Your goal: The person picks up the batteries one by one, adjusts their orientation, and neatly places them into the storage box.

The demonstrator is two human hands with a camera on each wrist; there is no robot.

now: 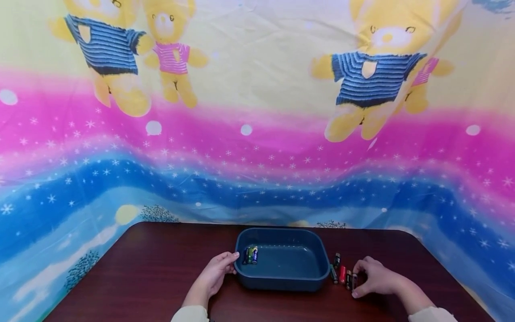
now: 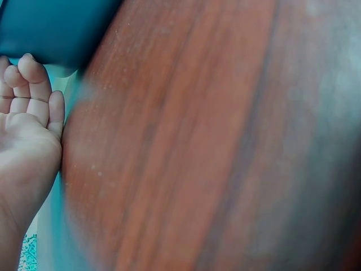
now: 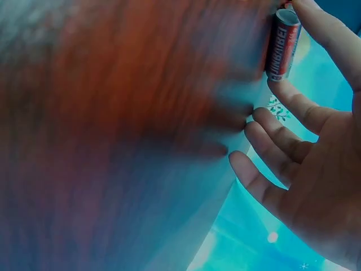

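My left hand (image 1: 214,273) holds the left side of a dark blue plastic bin (image 1: 281,283), thumb on the rim. In the left wrist view the bent fingers (image 2: 35,76) lie against its outer wall. Several batteries (image 1: 250,255) lie together at the left inside the bin. To the right of the bin, my right hand (image 1: 378,279) pinches the rightmost battery (image 1: 354,281) end to end between thumb and index finger. The right wrist view shows this battery (image 3: 284,45) with a red and dark label; the other fingers are spread.
Between the bin and my right hand lie a red battery (image 1: 342,274), a black one (image 1: 348,279), a greenish one (image 1: 333,274) and another dark one (image 1: 337,260) behind. The brown table (image 1: 169,255) ends at a hanging cloth (image 1: 257,152) printed with bears.
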